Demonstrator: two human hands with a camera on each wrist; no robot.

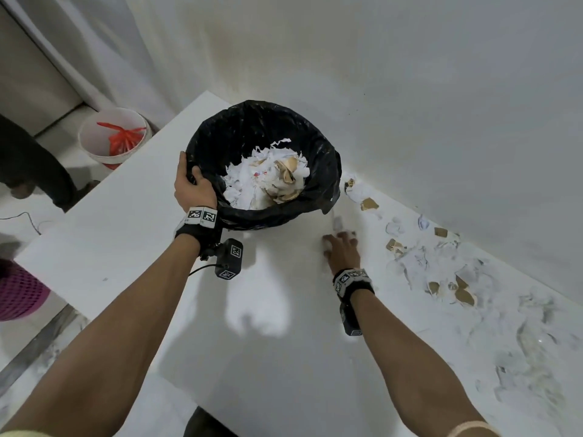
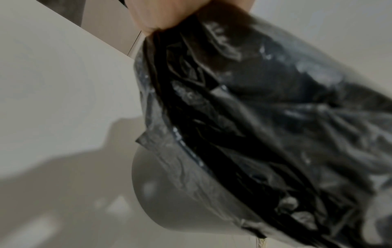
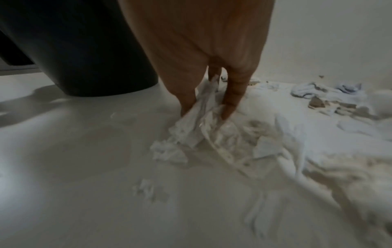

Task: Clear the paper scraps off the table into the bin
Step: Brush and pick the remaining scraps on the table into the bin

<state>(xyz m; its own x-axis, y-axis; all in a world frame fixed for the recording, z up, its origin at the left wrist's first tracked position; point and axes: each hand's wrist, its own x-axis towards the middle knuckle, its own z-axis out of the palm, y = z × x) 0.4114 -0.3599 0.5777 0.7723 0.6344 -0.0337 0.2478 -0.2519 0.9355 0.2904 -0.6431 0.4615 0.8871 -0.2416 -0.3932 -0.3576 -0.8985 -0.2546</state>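
A bin (image 1: pixel 328 171) lined with a black bag stands on the white table (image 1: pixel 132 228), partly filled with white and brown paper. My left hand (image 1: pixel 191 184) grips its near-left rim; the left wrist view shows fingers (image 2: pixel 157 15) pinching the bag (image 2: pixel 265 109). My right hand (image 1: pixel 340 244) is down on the table to the right of the bin. In the right wrist view its fingers (image 3: pixel 231 100) pinch a wad of white paper scraps (image 3: pixel 203 124). More white and brown scraps (image 1: pixel 441 263) lie scattered along the wall to the right.
The wall (image 1: pixel 410 89) runs close behind the bin and scraps. Off the table's left edge stand a white bucket (image 1: pixel 91 146) holding a red bag and a purple basket (image 1: pixel 19 294). A person's dark legs (image 1: pixel 34 165) show at far left.
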